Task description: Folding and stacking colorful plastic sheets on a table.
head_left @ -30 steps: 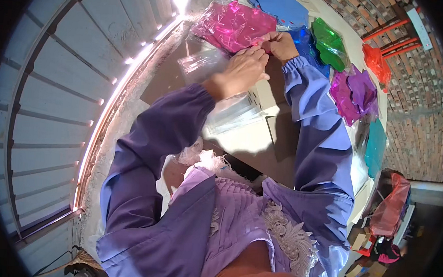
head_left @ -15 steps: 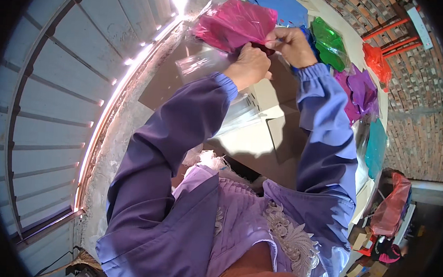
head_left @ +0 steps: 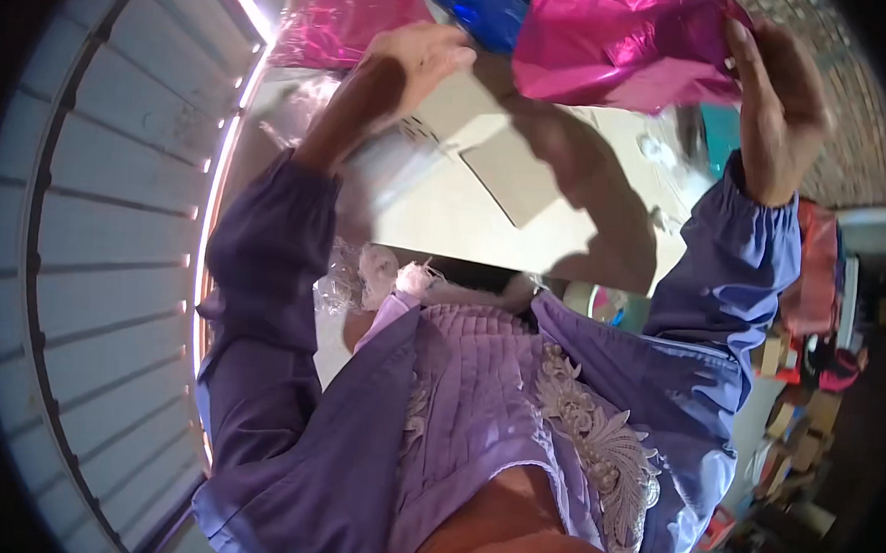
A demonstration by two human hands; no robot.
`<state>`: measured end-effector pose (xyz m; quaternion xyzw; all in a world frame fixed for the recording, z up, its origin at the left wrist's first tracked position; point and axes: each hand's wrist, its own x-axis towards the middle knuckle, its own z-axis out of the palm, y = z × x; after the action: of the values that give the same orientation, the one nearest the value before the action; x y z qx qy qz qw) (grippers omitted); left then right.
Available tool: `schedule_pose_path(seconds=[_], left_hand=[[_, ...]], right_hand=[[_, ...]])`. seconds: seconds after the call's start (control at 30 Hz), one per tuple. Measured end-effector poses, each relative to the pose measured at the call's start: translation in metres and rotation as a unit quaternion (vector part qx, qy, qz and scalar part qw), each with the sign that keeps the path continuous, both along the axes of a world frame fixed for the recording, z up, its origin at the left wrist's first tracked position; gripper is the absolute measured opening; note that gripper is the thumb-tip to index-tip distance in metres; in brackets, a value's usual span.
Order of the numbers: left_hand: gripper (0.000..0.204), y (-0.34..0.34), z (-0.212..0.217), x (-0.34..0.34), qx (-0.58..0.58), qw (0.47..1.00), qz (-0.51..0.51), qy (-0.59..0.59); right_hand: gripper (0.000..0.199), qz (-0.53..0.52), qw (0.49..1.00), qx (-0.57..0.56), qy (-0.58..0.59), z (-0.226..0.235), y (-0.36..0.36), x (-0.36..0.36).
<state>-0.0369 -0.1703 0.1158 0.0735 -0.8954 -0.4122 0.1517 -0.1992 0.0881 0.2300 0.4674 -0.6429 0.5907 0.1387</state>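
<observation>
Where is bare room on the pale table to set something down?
The table looks bare between clear plastic and tan panel, and right of the panel, in shadow. The far side is crowded: pink pile, blue foil, right hand holding pink sheet.

We see glare streaking beside the panelled wall [head_left: 126, 200], hard shadows across the table [head_left: 446, 217], and bent, blackened edges.

Looks like a rough workshop: a bare reddish-brown brick wall [head_left: 864, 133] at two o'clock, a ribbed grey panelled wall [head_left: 113, 259] at nine, jumbled brown cardboard boxes [head_left: 816, 416] at four, a pale flat worktable [head_left: 436, 211] towards twelve.
</observation>
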Motion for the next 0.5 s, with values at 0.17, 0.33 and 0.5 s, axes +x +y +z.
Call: schedule_pose_path(seconds=[0.17,0.33,0.5], left_hand=[[0.057,0.111,0.001,0.040,0.581,0.789,-0.190,-0.051],[0.042,0.143,-0.020,0.033,0.618,0.773,-0.135,-0.052],[0.042,0.082,-0.114,-0.015,0.271,0.959,-0.012,-0.086]], right_hand=[[0.023,-0.049,0.888,0.124,0.440,-0.029,0.042,0.063],[0.038,0.053,0.910,0.269,0.312,-0.103,0.053,0.132],[0.043,0.108,0.956,0.260,0.084,-0.143,0.055,0.151]])
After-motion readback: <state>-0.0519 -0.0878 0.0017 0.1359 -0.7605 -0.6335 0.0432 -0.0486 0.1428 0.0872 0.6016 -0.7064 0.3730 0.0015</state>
